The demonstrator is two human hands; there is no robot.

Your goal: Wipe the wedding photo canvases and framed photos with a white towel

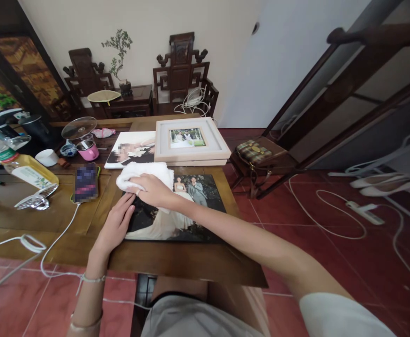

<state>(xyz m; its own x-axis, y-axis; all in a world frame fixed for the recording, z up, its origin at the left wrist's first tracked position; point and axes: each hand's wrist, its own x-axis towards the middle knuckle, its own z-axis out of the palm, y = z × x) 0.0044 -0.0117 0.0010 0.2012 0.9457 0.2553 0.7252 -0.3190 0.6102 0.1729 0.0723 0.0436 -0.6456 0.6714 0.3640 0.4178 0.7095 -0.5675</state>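
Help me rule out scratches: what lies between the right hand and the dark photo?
The head view shows a white cloth between the right hand and the dark photo.

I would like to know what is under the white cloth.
The dark photo is under the cloth; its right part mostly shows. Its upper left corner is covered, so what is pictured there cannot be seen.

Soft, muted light leaves faint shadows, while wide-angle distortion stretches the slightly blurred edges.
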